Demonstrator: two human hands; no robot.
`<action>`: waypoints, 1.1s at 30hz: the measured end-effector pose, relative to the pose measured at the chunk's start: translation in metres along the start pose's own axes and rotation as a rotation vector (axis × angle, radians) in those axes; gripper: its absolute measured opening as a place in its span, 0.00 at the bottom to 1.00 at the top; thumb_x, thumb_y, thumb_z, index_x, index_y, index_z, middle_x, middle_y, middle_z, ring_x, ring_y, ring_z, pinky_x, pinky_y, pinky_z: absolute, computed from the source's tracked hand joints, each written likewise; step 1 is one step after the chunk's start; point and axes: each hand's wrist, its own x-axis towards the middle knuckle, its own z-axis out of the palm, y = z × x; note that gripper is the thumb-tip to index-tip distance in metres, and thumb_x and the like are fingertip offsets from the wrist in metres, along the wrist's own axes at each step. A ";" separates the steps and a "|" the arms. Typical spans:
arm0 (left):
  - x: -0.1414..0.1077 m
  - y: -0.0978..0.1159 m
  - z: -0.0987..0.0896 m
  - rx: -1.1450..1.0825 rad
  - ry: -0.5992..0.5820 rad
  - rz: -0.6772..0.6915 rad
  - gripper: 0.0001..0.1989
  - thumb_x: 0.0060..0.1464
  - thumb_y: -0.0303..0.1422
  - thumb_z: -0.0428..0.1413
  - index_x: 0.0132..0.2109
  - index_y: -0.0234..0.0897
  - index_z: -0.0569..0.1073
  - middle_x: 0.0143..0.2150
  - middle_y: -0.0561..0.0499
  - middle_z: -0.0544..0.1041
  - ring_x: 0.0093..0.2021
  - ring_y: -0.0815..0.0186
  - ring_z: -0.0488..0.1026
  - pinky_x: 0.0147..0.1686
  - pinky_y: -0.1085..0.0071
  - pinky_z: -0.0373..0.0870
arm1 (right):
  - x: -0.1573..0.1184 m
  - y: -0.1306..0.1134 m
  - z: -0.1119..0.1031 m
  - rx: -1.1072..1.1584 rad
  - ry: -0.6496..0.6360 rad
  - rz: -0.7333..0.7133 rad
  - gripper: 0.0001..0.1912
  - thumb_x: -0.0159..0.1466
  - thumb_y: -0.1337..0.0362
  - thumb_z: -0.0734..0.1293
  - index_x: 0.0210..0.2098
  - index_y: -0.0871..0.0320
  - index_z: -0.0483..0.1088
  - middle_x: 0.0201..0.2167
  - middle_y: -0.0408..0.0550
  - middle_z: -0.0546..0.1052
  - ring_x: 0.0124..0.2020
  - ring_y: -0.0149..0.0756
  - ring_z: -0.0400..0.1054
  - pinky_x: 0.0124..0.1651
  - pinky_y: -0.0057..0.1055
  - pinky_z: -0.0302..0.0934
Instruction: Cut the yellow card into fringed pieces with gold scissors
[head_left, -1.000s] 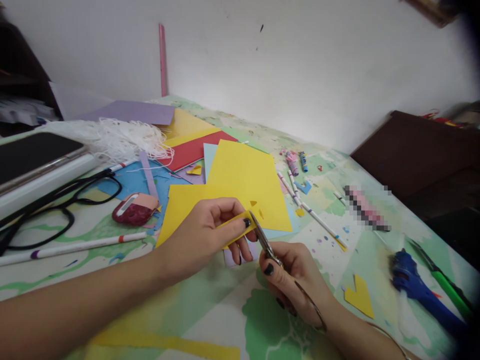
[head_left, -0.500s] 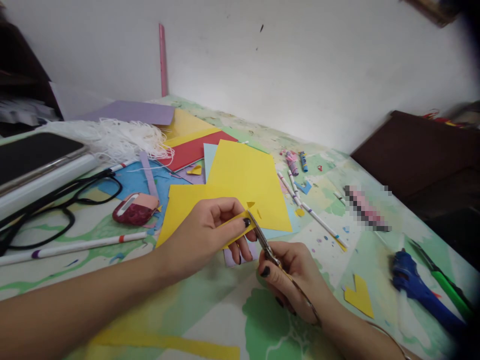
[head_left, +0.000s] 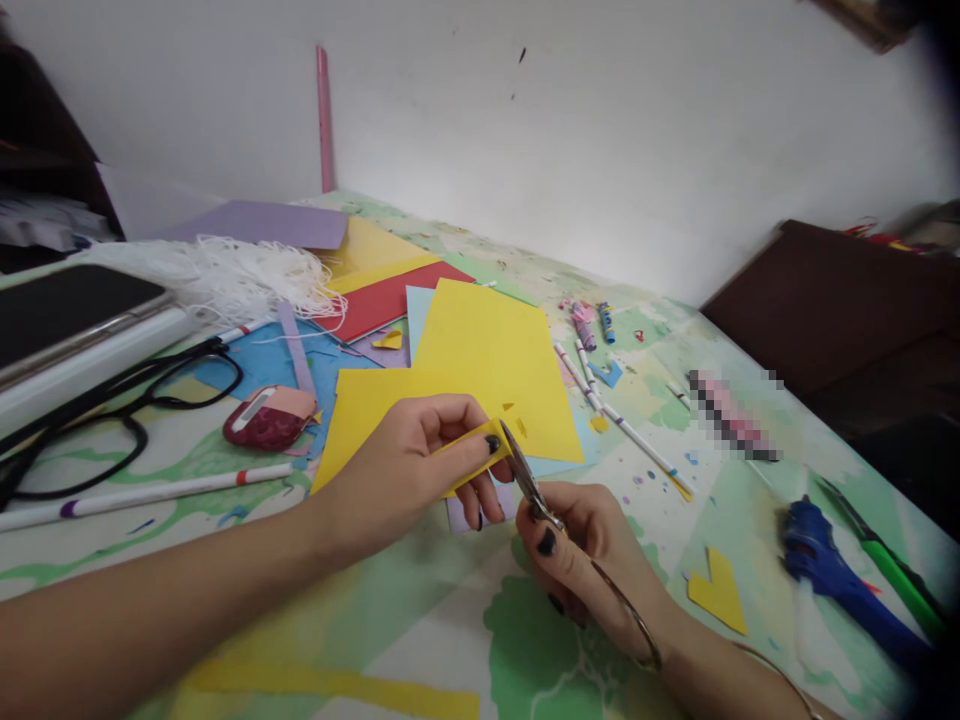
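Between thumb and fingers, my left hand (head_left: 431, 455) pinches a narrow strip of yellow paper (head_left: 469, 457). My right hand (head_left: 589, 560) grips a pair of small metal scissors (head_left: 529, 482), whose blades meet the strip's right end. Whether the blades are fully closed I cannot tell. Small yellow offcuts (head_left: 520, 427) are just past the blade tips, over the large yellow sheet (head_left: 491, 345) behind my hands. A scrap of lilac paper (head_left: 459, 515) shows partly beneath my left fingers.
Left are black glasses (head_left: 146, 420), a maroon case (head_left: 266, 420), a phone (head_left: 75, 310) and white string (head_left: 217, 275). On the right lie a blue glue gun (head_left: 817, 545), a green-handled knife or cutter (head_left: 885, 570) and white paper sticks (head_left: 634, 440). A yellow strip (head_left: 337, 685) lies in front.
A small yellow snippet has come away from the strip's end and sits over the sheet behind. The scissors have shifted slightly; my left hand has stayed nearly still.
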 end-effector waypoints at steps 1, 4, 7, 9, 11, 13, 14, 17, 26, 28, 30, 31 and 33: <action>-0.001 0.000 0.000 0.004 0.000 -0.003 0.09 0.57 0.32 0.51 0.30 0.33 0.68 0.23 0.51 0.76 0.21 0.70 0.72 0.22 0.75 0.69 | 0.000 0.000 0.000 0.003 -0.003 -0.003 0.21 0.58 0.48 0.65 0.23 0.59 0.57 0.15 0.34 0.53 0.13 0.20 0.45 0.15 0.22 0.37; -0.002 0.000 0.000 0.007 -0.003 -0.002 0.09 0.57 0.32 0.51 0.30 0.33 0.68 0.21 0.51 0.75 0.21 0.70 0.72 0.22 0.75 0.69 | -0.001 -0.001 0.000 -0.010 -0.002 0.000 0.21 0.58 0.48 0.65 0.24 0.59 0.58 0.15 0.34 0.53 0.13 0.20 0.45 0.15 0.22 0.38; -0.001 -0.001 0.000 0.000 -0.003 0.003 0.09 0.57 0.33 0.51 0.30 0.33 0.68 0.22 0.51 0.75 0.21 0.70 0.72 0.22 0.75 0.69 | -0.001 -0.001 0.000 -0.040 0.013 0.020 0.22 0.58 0.47 0.64 0.24 0.59 0.58 0.14 0.34 0.54 0.13 0.20 0.46 0.15 0.22 0.38; -0.001 -0.002 -0.001 -0.009 -0.002 0.007 0.09 0.56 0.32 0.51 0.30 0.33 0.68 0.22 0.51 0.75 0.21 0.69 0.73 0.22 0.74 0.69 | -0.001 0.000 0.000 -0.060 0.018 0.027 0.22 0.58 0.46 0.64 0.24 0.59 0.58 0.14 0.34 0.54 0.13 0.20 0.46 0.15 0.22 0.39; 0.000 -0.003 -0.001 -0.012 -0.002 0.009 0.08 0.56 0.31 0.51 0.30 0.33 0.68 0.22 0.51 0.75 0.22 0.69 0.73 0.22 0.74 0.69 | -0.001 -0.001 0.001 -0.078 0.026 0.035 0.23 0.57 0.46 0.64 0.24 0.59 0.58 0.13 0.34 0.55 0.12 0.20 0.46 0.14 0.21 0.39; 0.000 -0.003 -0.001 -0.008 0.000 0.013 0.08 0.56 0.31 0.51 0.30 0.33 0.68 0.22 0.51 0.75 0.21 0.69 0.73 0.22 0.74 0.69 | 0.000 -0.001 0.001 -0.093 0.039 0.045 0.23 0.57 0.46 0.64 0.23 0.59 0.58 0.13 0.34 0.55 0.12 0.20 0.46 0.14 0.21 0.39; 0.000 -0.003 -0.001 -0.006 -0.001 0.016 0.08 0.56 0.31 0.51 0.30 0.34 0.68 0.21 0.51 0.75 0.21 0.69 0.72 0.22 0.74 0.69 | 0.000 -0.001 0.001 -0.098 0.046 0.050 0.23 0.57 0.46 0.64 0.23 0.59 0.58 0.13 0.34 0.55 0.12 0.20 0.46 0.14 0.21 0.39; 0.001 -0.002 0.000 -0.010 0.001 0.016 0.08 0.56 0.30 0.51 0.29 0.33 0.68 0.21 0.52 0.75 0.21 0.70 0.72 0.21 0.75 0.69 | 0.001 0.000 0.001 -0.109 0.053 0.056 0.23 0.57 0.46 0.64 0.23 0.59 0.58 0.13 0.34 0.54 0.12 0.20 0.46 0.14 0.21 0.38; 0.000 -0.003 -0.001 -0.014 -0.006 0.014 0.08 0.57 0.30 0.51 0.30 0.33 0.67 0.21 0.52 0.75 0.21 0.70 0.72 0.22 0.75 0.69 | 0.000 0.001 0.000 -0.126 0.082 0.080 0.21 0.55 0.49 0.67 0.21 0.59 0.59 0.11 0.34 0.56 0.11 0.20 0.46 0.14 0.21 0.38; 0.000 -0.003 -0.001 -0.015 -0.006 0.014 0.08 0.57 0.30 0.51 0.30 0.34 0.67 0.21 0.52 0.75 0.21 0.70 0.72 0.22 0.75 0.69 | 0.000 0.001 0.001 -0.130 0.095 0.099 0.21 0.54 0.50 0.69 0.21 0.59 0.58 0.11 0.34 0.55 0.11 0.20 0.46 0.13 0.20 0.39; 0.000 -0.003 -0.002 -0.016 -0.005 0.014 0.08 0.57 0.31 0.51 0.30 0.34 0.67 0.21 0.52 0.75 0.21 0.70 0.72 0.22 0.75 0.69 | 0.001 0.001 0.001 -0.133 0.103 0.112 0.21 0.53 0.50 0.69 0.20 0.59 0.58 0.11 0.34 0.55 0.11 0.20 0.47 0.13 0.20 0.39; 0.001 -0.003 -0.002 -0.015 -0.005 0.016 0.08 0.57 0.31 0.51 0.30 0.34 0.67 0.21 0.52 0.75 0.21 0.70 0.72 0.22 0.75 0.69 | 0.001 0.002 0.001 -0.134 0.104 0.114 0.21 0.53 0.50 0.69 0.20 0.59 0.58 0.11 0.34 0.55 0.11 0.20 0.46 0.13 0.20 0.39; 0.001 -0.003 -0.002 -0.008 -0.003 0.012 0.08 0.57 0.31 0.51 0.30 0.34 0.67 0.21 0.52 0.75 0.21 0.70 0.72 0.22 0.74 0.69 | 0.001 0.003 0.000 -0.135 0.104 0.107 0.22 0.54 0.50 0.69 0.20 0.59 0.58 0.11 0.34 0.55 0.11 0.20 0.46 0.13 0.20 0.39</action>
